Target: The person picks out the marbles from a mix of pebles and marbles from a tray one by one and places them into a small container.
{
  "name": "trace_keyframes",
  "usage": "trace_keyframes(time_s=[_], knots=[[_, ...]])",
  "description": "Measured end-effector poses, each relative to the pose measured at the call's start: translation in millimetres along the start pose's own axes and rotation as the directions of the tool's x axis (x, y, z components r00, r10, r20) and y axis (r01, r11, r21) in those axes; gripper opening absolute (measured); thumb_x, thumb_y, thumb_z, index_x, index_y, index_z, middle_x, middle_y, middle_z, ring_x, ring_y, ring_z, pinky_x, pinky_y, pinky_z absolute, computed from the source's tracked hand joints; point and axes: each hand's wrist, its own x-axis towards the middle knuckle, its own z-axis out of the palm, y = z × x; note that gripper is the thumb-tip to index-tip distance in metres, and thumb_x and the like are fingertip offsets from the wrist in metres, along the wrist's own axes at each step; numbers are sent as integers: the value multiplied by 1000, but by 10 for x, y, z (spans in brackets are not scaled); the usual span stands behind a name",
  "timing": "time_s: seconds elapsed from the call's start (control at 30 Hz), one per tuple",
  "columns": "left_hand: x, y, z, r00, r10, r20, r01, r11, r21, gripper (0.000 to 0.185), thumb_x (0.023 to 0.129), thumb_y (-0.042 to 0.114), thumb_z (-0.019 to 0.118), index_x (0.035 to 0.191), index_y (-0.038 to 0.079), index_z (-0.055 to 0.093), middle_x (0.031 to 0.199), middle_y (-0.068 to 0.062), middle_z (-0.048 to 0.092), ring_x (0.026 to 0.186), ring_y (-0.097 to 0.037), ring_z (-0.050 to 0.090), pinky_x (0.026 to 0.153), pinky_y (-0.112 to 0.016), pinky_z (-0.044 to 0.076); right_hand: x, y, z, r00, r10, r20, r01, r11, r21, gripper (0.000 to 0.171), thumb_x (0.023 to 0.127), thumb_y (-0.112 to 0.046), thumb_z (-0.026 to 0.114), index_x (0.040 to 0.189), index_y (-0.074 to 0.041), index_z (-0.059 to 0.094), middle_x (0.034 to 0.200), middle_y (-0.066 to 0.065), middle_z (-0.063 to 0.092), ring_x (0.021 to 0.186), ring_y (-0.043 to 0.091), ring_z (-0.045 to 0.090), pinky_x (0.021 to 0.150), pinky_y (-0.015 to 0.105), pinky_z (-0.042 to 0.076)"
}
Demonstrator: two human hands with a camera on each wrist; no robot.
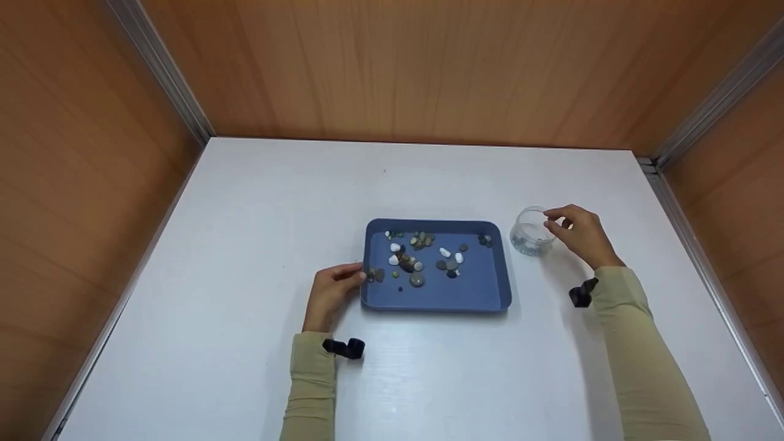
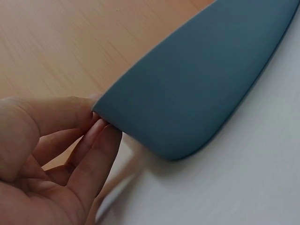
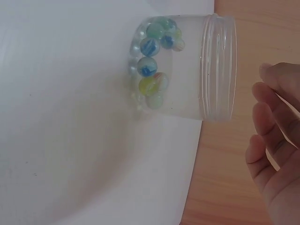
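Observation:
A blue tray (image 1: 471,285) lies on the white table, with several pebbles (image 1: 417,279) scattered inside it, some white and some grey or brown. My left hand (image 1: 334,291) pinches the tray's left wall between thumb and fingers, as the left wrist view also shows. To the right of the tray stands a clear jar (image 3: 187,68) without a lid, with several glass marbles (image 3: 149,47) at its bottom. Just beside the jar's mouth is my right hand (image 1: 579,233). Its fingertips (image 3: 263,117) are loosely bent and apart from the rim, with nothing seen in them.
Wooden panels (image 1: 416,67) enclose the white table (image 1: 245,214) at the back and both sides, with metal strips at the corners. A black wrist camera (image 1: 344,348) sits on the left sleeve, another camera (image 1: 582,294) on the right.

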Motion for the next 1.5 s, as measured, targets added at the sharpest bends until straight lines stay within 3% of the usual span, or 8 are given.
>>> trace_keyframes(time_s=[0.27,0.6,0.87,1.27,1.5], knots=[[-11,-5,1,1000,7,8,-7,1000,-10,30,81,7,75,111,3,71,115,-13,68,101,-18,63,84,-26,54,34,-44,41,1000,-17,5,17,1000,25,22,90,-8,66,110,3,69,96,19,68,75,12,50,61,11,37],[-2,-9,29,1000,-4,9,4,999,-43,29,82,4,74,111,0,70,111,-15,68,92,-13,64,81,-24,55,103,-128,112,999,-32,15,32,999,15,23,90,-7,66,111,0,70,96,15,67,79,21,56,63,12,39],[4,-13,30,1000,-11,1,11,999,-40,30,81,5,74,110,1,71,114,-14,68,102,-18,63,85,-26,54,174,-228,171,999,-25,43,23,999,44,24,91,-10,65,114,-2,69,98,15,67,82,19,56,66,12,41],[-2,-4,17,1000,-9,0,9,1000,-22,30,81,6,75,110,3,71,117,-13,68,112,-22,60,95,-31,51,275,-397,288,996,-74,51,71,996,50,25,91,-13,66,114,-4,69,96,14,68,81,22,59,67,19,44],[-2,-2,11,1000,-22,7,23,999,-43,30,82,6,74,111,3,71,120,-14,66,112,-22,60,91,-28,52,345,-561,386,992,-111,68,106,992,70,26,91,-14,66,115,-5,69,97,13,67,82,22,60,70,28,48]])
